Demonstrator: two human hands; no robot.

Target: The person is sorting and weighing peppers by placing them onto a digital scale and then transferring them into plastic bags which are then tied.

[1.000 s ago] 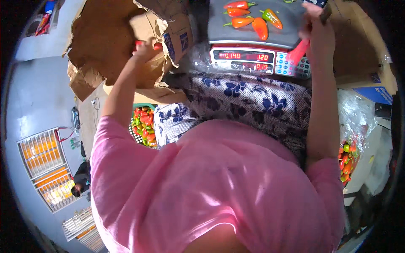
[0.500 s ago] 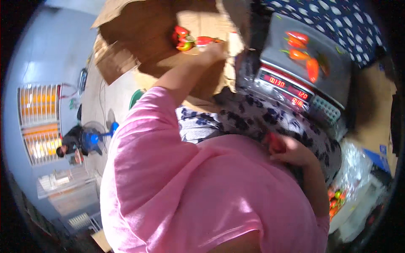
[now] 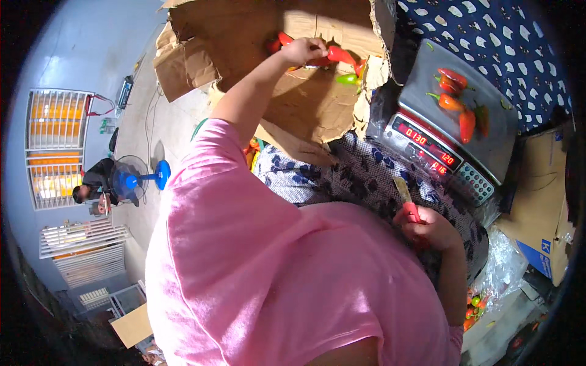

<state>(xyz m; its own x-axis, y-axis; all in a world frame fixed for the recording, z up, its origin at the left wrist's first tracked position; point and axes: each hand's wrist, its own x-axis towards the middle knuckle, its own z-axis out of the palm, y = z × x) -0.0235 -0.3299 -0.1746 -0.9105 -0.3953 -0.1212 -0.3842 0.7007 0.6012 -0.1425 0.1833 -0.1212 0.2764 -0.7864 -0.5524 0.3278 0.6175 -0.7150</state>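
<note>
My left hand [image 3: 305, 51] reaches into a cardboard box [image 3: 305, 113], its fingers pinched at the end of a long red pepper [image 3: 342, 55]. Beside that pepper lie a green one [image 3: 348, 79] and another red one; further red peppers [image 3: 284, 39] are partly hidden behind the hand. Held over my lap, my right hand [image 3: 432, 228] is closed around the red handle of a knife [image 3: 404, 190], with the short blade pointing up and away from me.
A digital scale [image 3: 421, 143] with several red and orange peppers [image 3: 452, 104] on its metal plate stands at right. Near my right elbow are clear plastic [image 3: 503, 262] and more peppers [image 3: 475, 308]. Far left, a person [image 3: 94, 183] sits by a blue fan [image 3: 126, 180].
The view has shifted, and the box and scale appear further right. My left hand has moved among the peppers in the box. The knife blade in my right hand now shows clearly.
</note>
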